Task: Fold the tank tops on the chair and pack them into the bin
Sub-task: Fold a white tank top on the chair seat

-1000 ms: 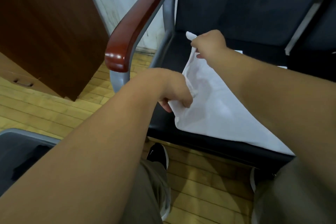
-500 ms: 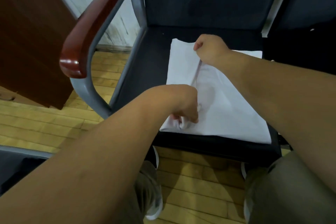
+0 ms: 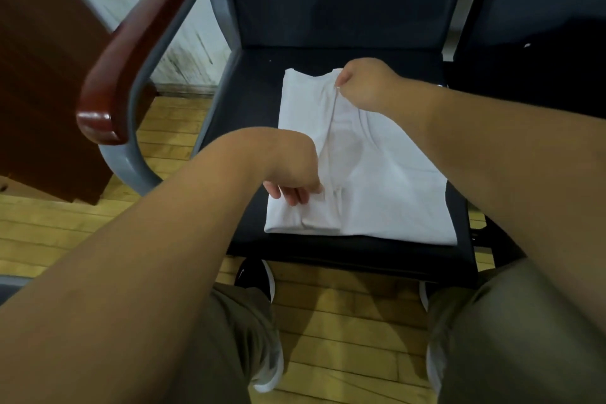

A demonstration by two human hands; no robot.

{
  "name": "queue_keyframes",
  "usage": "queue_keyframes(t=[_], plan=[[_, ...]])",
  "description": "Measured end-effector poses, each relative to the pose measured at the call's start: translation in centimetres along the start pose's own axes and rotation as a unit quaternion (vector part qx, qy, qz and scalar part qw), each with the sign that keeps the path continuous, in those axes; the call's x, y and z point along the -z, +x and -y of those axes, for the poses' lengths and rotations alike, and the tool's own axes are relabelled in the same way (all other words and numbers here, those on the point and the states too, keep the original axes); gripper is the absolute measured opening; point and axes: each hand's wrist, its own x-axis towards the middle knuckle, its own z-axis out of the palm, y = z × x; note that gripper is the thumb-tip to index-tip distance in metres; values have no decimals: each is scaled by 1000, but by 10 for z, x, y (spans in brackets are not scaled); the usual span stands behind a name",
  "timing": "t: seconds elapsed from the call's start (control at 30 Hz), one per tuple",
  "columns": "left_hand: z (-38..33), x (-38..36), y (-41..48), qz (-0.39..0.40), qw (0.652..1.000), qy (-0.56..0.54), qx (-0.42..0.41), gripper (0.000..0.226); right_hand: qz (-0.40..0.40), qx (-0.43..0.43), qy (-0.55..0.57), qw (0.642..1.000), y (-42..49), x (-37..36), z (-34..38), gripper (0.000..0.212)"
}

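A white tank top point(image 3: 387, 193) lies flat on the dark chair seat point(image 3: 249, 98), its left side folded over toward the middle. My right hand point(image 3: 364, 82) pinches the folded edge at the far end of the garment. My left hand point(image 3: 295, 184) holds the same folded edge near the front hem, fingers curled under the cloth. The fold runs as a ridge between both hands.
The chair's wooden armrest point(image 3: 131, 52) on a grey frame stands at the left. A brown cabinet point(image 3: 42, 75) sits further left on the plank floor. A grey bin rim point(image 3: 10, 282) shows at the lower left edge. My knees are below the seat front.
Both hands have carried the tank top's left side over onto the rest and laid it down on the seat. The view has shifted so the chair sits more centred.
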Motion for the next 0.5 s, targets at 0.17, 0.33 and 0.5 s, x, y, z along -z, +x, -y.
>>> queue_keyframes(t=[0.17,0.33,0.5], plan=[[-7,-24,-1,-43,999,6,19,40,26,-6,-21,999,-14,10,-5,35],[-26,-50,11,-57,992,87,77,41,34,-9,-20,999,-27,18,-13,37],[-32,-44,14,-33,992,99,75,30,42,-2,-22,999,-38,23,-27,33]])
